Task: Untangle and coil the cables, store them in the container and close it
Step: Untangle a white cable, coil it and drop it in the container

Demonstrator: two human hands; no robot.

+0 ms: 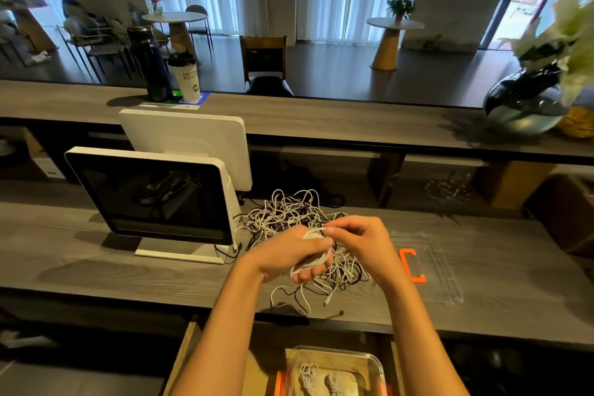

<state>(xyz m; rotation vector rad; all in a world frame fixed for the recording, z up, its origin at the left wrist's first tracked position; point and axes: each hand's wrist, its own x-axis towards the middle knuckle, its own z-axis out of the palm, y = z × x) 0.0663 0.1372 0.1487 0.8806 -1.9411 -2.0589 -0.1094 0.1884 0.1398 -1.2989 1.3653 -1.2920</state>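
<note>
The left hand [299, 254] is gripping a white coil [313, 251] above the tangle [299, 215] while the right hand [356, 238], touching it, is pinching the cable end, which should be wrapped snugly before storing in the container [376, 363] below.

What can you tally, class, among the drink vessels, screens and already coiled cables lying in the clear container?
Dark tall water bottle: 1
White paper coffee cup with black lid: 1
White-framed screens: 2, one facing us and one seen from behind
Coiled white cables in the clear plastic container: 2, left and right
Total: 6
</note>
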